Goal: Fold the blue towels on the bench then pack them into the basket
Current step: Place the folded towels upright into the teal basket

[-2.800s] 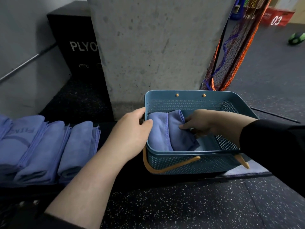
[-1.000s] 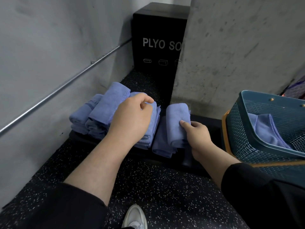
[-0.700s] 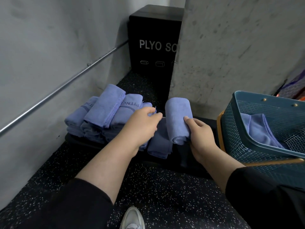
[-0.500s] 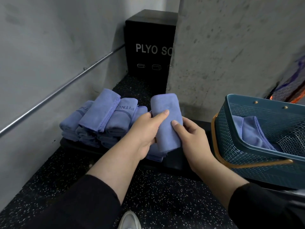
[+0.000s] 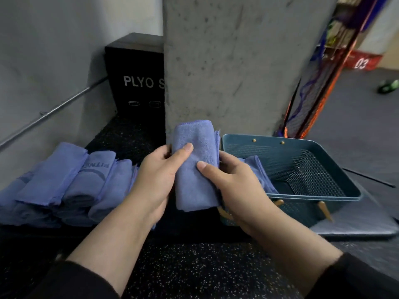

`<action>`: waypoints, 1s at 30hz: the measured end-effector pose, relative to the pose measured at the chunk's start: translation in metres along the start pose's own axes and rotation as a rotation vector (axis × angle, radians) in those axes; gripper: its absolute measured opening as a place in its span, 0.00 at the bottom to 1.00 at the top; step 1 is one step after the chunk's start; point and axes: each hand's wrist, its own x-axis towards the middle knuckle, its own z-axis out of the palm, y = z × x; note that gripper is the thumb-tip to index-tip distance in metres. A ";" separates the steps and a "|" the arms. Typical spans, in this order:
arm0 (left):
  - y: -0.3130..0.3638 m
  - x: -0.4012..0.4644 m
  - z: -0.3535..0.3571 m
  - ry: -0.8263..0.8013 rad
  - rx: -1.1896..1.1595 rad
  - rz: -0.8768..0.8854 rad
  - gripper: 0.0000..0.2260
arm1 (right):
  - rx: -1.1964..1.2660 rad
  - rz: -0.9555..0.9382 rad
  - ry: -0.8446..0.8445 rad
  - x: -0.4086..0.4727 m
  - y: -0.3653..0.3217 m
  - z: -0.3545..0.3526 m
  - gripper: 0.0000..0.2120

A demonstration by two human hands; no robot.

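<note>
Hands are meeting on one folded blue towel, which is being held in the air between the towel pile and the basket, in front of the concrete pillar. The left hand is gripping its left edge with the thumb lying across the front, and the right hand is gripping the right edge, thumb likewise on the front; the fingers of both are curling behind the cloth. The towel is standing roughly upright, fold uppermost. To the left, a row of folded towels is lying on the dark bench, one showing printed lettering. To the right, the teal mesh basket is sitting on the bench pad, with another blue towel leaning inside against its left wall. A black plyo box is standing behind the pile beside the pillar.
</note>
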 end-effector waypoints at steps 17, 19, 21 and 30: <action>-0.053 0.026 0.084 -0.180 1.130 0.329 0.16 | -1.095 0.488 0.168 0.074 0.003 -0.240 0.11; -0.056 0.030 0.086 -0.171 1.148 0.332 0.16 | -1.050 0.598 0.128 0.083 0.024 -0.242 0.10; -0.057 0.034 0.087 -0.152 1.157 0.333 0.17 | -0.844 0.685 0.119 0.091 0.041 -0.244 0.09; -0.061 0.043 0.086 -0.144 1.185 0.289 0.26 | -0.880 0.916 -0.104 0.119 0.078 -0.247 0.12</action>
